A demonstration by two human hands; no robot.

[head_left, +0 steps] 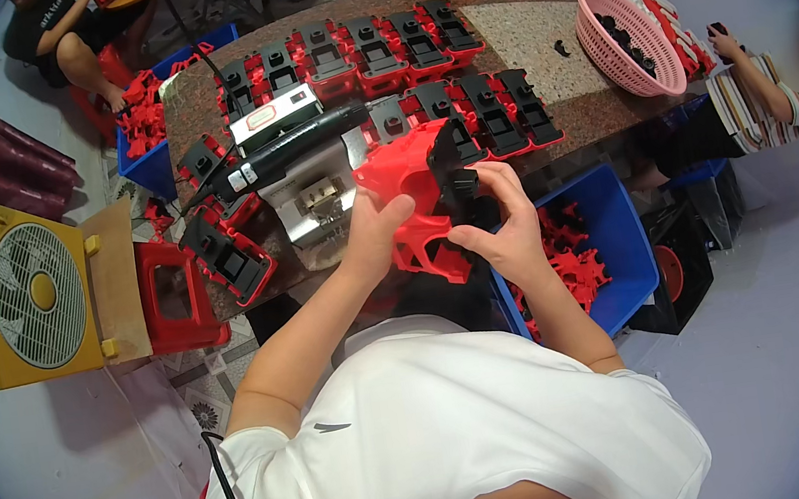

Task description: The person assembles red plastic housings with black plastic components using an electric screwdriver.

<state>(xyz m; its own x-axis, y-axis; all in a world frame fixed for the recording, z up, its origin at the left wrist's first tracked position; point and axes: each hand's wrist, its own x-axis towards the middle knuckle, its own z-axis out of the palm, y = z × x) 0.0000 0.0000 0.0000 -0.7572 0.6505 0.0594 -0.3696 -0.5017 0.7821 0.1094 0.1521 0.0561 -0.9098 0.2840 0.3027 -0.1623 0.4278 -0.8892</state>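
Note:
In front of my chest I hold a red plastic housing (415,172) with a black plate (448,157) on its right side, tilted up off the table. My left hand (373,235) grips the red part from the left, thumb across it. My right hand (509,225) is curled round the black side, its fingers beside a black knob (464,182) and the thumb at the lower edge. Just beyond my left hand is a metal fixture (320,199). A black, rod-shaped power tool (291,151) lies behind it, next to a white box (276,116).
Rows of red-and-black assemblies (368,47) cover the stone-topped table (532,30). A pink basket (629,37) holds black parts. Blue bins (620,241) with red parts stand at right and far left. A yellow fan (42,290) and red stool (173,294) are left. Other people sit nearby.

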